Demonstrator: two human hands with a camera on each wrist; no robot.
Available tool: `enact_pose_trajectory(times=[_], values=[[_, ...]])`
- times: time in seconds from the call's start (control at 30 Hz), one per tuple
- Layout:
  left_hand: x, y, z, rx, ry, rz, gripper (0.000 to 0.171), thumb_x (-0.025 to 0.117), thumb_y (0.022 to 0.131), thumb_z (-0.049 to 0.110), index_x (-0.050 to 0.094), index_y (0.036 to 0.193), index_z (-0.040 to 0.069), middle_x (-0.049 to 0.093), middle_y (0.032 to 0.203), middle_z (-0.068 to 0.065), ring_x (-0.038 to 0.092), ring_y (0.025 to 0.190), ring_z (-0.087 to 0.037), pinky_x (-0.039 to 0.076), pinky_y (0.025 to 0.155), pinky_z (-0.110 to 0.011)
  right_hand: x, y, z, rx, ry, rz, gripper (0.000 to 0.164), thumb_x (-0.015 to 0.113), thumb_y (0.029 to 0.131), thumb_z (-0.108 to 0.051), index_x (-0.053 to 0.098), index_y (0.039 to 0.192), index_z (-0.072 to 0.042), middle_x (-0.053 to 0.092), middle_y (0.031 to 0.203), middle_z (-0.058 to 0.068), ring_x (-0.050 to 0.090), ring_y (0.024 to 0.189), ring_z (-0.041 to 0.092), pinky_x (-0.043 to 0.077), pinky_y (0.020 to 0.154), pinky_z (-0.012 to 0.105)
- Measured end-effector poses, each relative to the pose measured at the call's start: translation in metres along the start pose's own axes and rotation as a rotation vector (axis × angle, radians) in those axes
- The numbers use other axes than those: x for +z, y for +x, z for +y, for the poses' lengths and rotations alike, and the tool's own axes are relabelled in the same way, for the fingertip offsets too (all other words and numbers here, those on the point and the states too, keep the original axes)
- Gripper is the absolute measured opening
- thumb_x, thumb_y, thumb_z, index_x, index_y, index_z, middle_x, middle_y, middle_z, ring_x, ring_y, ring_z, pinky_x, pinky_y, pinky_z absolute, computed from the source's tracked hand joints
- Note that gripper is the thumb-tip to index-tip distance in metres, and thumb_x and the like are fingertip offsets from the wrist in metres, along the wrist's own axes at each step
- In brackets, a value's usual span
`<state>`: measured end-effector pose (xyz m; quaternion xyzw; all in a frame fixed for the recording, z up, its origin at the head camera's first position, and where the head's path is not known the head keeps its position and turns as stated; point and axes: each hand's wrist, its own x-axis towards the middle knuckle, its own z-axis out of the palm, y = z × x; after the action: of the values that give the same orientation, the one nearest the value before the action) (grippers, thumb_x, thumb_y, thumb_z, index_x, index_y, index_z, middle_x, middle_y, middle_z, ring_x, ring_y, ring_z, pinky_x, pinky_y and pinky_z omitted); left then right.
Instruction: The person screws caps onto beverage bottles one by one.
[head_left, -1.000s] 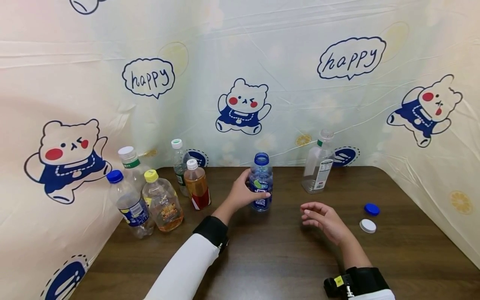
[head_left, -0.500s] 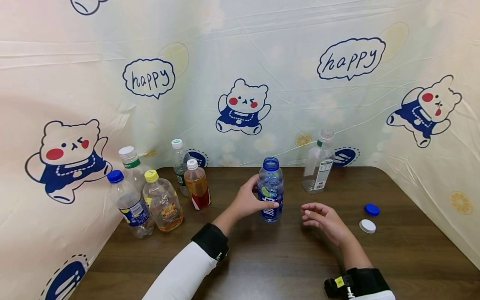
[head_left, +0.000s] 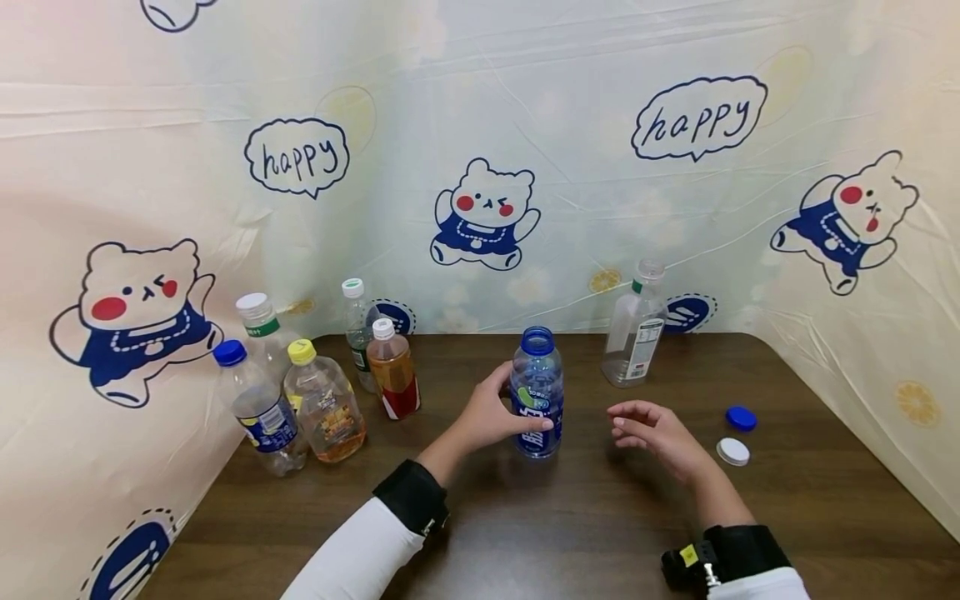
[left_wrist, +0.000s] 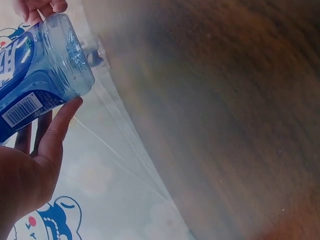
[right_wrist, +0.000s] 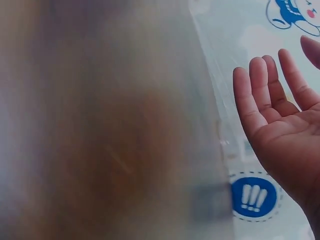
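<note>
My left hand grips a blue plastic bottle, thumb across its dark blue label and the other fingers behind it. The bottle is upright with an uncapped blue neck. In the left wrist view, the bottle shows its base and a barcode, with the left hand beside it. My right hand holds nothing and hovers over the table to the bottle's right, fingers relaxed. The right wrist view has the right hand with its palm showing and fingers loosely extended.
Capped bottles stand at left, including a blue-capped bottle, a yellow-capped bottle and a brown drink bottle. At back right is an uncapped clear bottle. A blue cap and white cap lie right on the table.
My left hand has brought the blue bottle nearer to me, with an initial shift to the right. The right hand has moved only slightly to the right.
</note>
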<state>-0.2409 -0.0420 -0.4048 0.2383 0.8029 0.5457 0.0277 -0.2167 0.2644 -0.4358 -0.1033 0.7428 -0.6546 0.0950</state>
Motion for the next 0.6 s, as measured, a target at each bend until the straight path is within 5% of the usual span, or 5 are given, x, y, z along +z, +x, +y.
enact_pose_trajectory(times=[0.27, 0.6], values=[[0.002, -0.001, 0.0, 0.023, 0.017, -0.003, 0.081, 0.085, 0.074, 0.04, 0.043, 0.142, 0.027, 0.057, 0.128, 0.006, 0.056, 0.115, -0.016, 0.048, 0.096, -0.042, -0.061, 0.008, -0.025, 0.082, -0.353, 0.006, 0.046, 0.061, 0.098, -0.021, 0.051, 0.125, 0.014, 0.062, 0.11, 0.023, 0.063, 0.095, 0.031, 0.057, 0.079, 0.039], [0.007, 0.001, -0.002, 0.039, 0.027, -0.019, 0.082, 0.085, 0.073, 0.042, 0.043, 0.142, 0.028, 0.057, 0.126, 0.008, 0.056, 0.112, -0.013, 0.049, 0.094, -0.039, -0.134, 0.003, -0.042, 0.088, -0.851, 0.004, 0.024, 0.065, 0.09, -0.01, 0.06, 0.097, 0.013, 0.064, 0.085, 0.012, 0.061, 0.074, 0.024, 0.055, 0.065, 0.038]])
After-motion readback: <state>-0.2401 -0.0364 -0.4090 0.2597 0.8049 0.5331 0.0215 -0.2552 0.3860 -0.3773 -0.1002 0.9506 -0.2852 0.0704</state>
